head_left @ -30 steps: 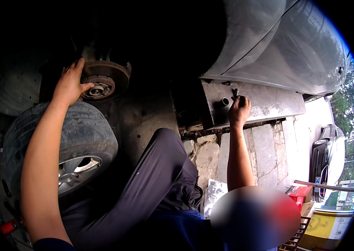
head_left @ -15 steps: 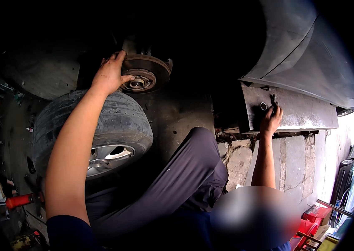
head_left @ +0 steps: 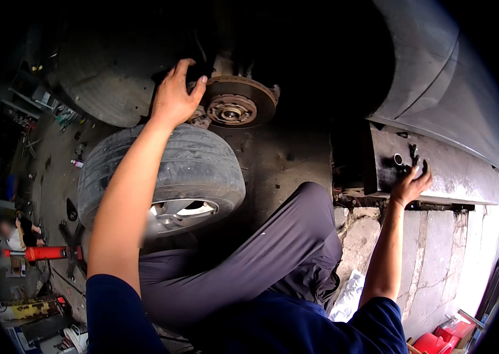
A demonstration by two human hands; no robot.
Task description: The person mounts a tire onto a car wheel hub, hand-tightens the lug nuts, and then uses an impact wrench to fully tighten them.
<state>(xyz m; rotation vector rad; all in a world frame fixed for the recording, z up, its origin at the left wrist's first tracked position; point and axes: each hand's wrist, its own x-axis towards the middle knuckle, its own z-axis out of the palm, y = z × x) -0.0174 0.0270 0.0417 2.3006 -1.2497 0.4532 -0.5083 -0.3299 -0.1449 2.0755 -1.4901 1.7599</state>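
My left hand (head_left: 177,97) is raised beside the rusty brake disc (head_left: 258,97), fingers apart and with nothing in them. A small gap separates it from the disc's left edge. Below that hand a tyre on a silver wheel (head_left: 161,168) rests near my legs. My right hand (head_left: 412,184) reaches to a metal ledge (head_left: 461,177) under the grey car body, fingers spread. Close to its fingertips lies a small dark metal tool (head_left: 415,152), its kind too small to tell. A ring-shaped metal piece (head_left: 398,159) sits just left of it.
The grey car body panel (head_left: 455,88) overhangs the ledge. A red cylindrical tool (head_left: 46,253) is at the left. White crumpled plastic (head_left: 349,295) lies beside my knee on the paving. Red containers (head_left: 438,339) stand at the lower right.
My left hand has come away from the brake disc. The right hand's fingers have spread off the dark tool, which now lies on the ledge. The whole view has shifted.
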